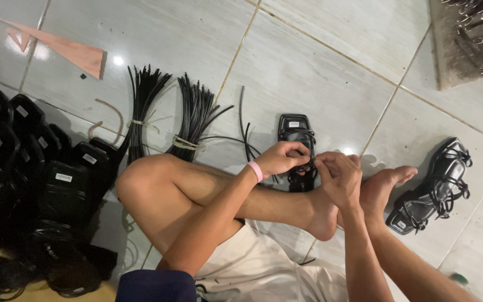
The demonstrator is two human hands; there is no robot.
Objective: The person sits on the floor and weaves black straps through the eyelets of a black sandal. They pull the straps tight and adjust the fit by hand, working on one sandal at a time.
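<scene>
Left hand (279, 158), right hand (336, 176): both grips pinched shut on glossy black strappy sandal (297, 146).

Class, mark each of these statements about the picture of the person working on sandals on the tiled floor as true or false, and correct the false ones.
1. Both hands work at the black sandal on the floor. True: left hand and right hand meet at its straps.
2. The left wrist wears a green band. False: the wristband is pink.
3. Two tied bundles of black cords lie on the tiles. True.
4. The strapped sandal at the right is white. False: it is black.
</scene>
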